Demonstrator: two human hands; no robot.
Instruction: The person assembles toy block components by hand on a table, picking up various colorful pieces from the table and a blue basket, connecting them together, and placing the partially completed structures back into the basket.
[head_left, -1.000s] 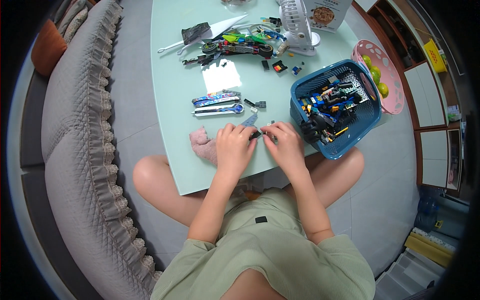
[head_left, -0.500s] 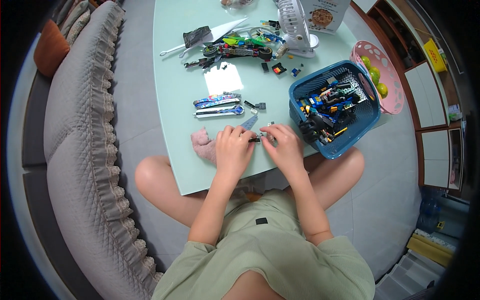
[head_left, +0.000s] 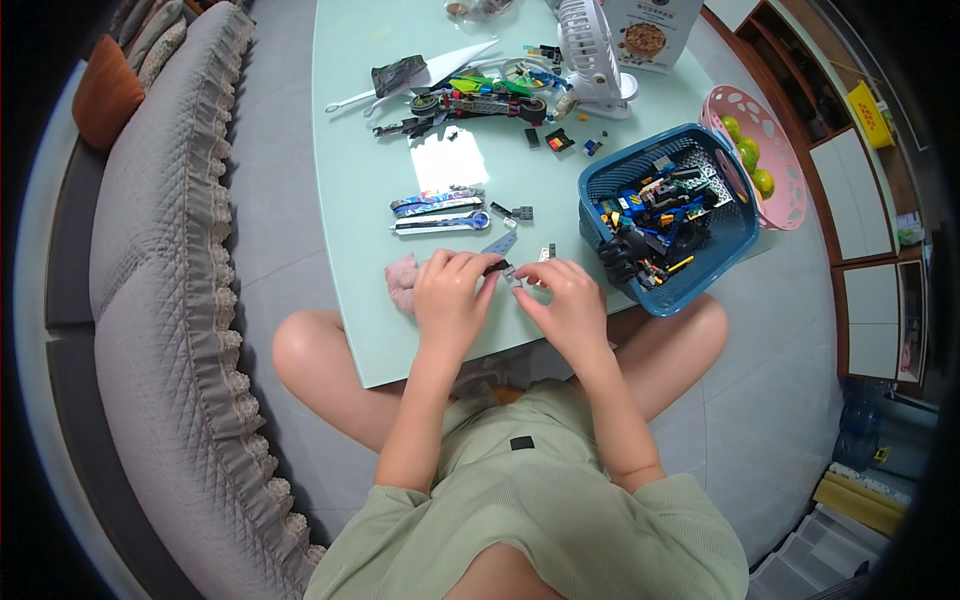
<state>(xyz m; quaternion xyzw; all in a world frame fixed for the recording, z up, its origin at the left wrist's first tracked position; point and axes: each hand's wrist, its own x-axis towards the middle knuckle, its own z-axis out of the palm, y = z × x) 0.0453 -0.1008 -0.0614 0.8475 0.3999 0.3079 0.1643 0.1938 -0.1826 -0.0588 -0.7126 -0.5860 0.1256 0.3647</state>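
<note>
Near the middle of the frame, at the near edge of a pale green glass table [head_left: 370,330], a person is working small toy-brick parts with both hands. The left hand [head_left: 453,293] is pinching a black brick piece [head_left: 496,267] between thumb and fingers, while a small grey piece [head_left: 509,273] is sitting against its right end. The right hand [head_left: 565,300] is bringing its thumb and forefinger close around the grey piece, though whether they are gripping it cannot be told. A pink fuzzy item [head_left: 400,283] is lying just left of the left hand, and a blue-grey flat piece [head_left: 501,243] is resting just above the fingers. Right of centre, a blue basket [head_left: 722,252] is holding a jumble of mostly dark bricks [head_left: 660,205], with a pink basket [head_left: 785,205] of green fruits [head_left: 748,155] standing behind it at the upper right. Toward the top of the frame, a brick-built motorcycle [head_left: 478,103] is lying left of a white fan [head_left: 590,50], and a lace-edged grey sofa cover [head_left: 165,300] is filling the left side.
</note>
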